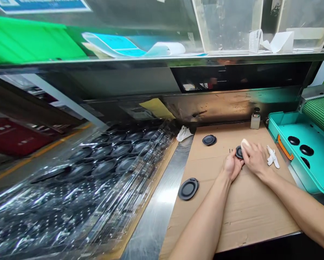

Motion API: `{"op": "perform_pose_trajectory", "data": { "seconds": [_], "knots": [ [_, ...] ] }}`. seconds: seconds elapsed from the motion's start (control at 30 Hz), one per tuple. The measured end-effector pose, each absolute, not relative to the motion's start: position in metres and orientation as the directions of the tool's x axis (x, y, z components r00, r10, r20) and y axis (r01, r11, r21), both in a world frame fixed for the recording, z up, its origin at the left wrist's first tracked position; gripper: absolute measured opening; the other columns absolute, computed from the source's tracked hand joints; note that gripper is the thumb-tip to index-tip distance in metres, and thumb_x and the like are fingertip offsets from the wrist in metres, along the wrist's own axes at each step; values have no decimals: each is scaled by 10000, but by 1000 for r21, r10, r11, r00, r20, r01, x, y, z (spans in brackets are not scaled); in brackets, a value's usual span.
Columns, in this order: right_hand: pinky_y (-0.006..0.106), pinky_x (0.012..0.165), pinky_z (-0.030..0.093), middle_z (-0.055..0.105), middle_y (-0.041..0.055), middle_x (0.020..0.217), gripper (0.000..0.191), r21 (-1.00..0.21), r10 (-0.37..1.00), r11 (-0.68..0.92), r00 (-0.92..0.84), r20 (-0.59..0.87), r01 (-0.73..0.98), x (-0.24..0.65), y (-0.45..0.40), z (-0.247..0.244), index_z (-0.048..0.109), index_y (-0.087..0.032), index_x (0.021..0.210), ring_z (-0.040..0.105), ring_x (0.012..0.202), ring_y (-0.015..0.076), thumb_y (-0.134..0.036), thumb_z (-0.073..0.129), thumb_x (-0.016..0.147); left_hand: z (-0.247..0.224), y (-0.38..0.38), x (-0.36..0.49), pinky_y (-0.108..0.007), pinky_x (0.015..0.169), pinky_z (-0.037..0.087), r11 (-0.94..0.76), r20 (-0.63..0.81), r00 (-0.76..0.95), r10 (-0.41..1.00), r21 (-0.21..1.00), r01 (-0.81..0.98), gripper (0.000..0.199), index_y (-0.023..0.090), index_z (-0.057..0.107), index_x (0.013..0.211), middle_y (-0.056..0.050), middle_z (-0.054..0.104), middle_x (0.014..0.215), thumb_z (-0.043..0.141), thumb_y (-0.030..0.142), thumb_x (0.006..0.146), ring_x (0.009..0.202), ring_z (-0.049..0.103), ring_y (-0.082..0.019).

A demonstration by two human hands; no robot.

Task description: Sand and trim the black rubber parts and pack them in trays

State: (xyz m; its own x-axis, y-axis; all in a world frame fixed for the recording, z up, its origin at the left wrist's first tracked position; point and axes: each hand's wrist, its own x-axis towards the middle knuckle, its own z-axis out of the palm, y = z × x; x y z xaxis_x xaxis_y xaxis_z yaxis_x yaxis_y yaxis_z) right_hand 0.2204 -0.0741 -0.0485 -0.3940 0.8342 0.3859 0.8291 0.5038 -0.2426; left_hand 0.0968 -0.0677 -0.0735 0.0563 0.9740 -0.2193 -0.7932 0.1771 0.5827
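Observation:
My left hand [233,165] grips the edge of a black rubber diaphragm [239,152], which is partly hidden by both hands. My right hand [255,157] presses a white pad [245,144] against that diaphragm's upper face. Both hands sit over a flattened cardboard sheet [248,216]. On it lie a second black diaphragm [188,189] near my left forearm and a third [209,140] towards the back. A crumpled white cloth [272,156] lies just right of my right hand.
A teal tray [311,169] with an orange handle holds several black discs at the right. A small bottle [255,119] stands at the back. A steel strip [162,195] borders the cardboard on the left, beyond which plastic-wrapped black discs [110,162] are spread.

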Motion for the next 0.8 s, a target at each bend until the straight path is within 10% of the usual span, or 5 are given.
{"op": "perform_pose_trajectory", "data": {
  "seconds": [0.4,0.53,0.8],
  "knots": [
    [414,885,432,599,70,1443,375,-179,693,666,-513,506,724,225,-74,-61,677,-280,1334,529,1042,284,-317,479,1017,-68,-71,92,-387,1079,529,243,-285,113,952,476,-845,397,104,689,1085,-164,746,1155,365,332,1067,1184,680,-240],
    [449,980,433,640,128,1350,385,-344,793,496,-255,554,797,242,-45,-67,672,-210,1312,531,1140,312,-330,475,1004,-65,-70,92,-421,988,576,202,-287,54,956,518,-831,386,99,674,1088,-181,744,1156,358,319,1067,1142,699,-264],
    [507,1057,410,607,192,1303,626,-384,904,389,-267,333,837,261,-41,-69,509,-144,1425,548,1228,353,-401,636,868,-58,-70,85,-344,742,580,144,-244,15,970,520,-842,420,106,679,1113,-195,710,1248,369,383,1054,1042,719,-279]
  ]
}}
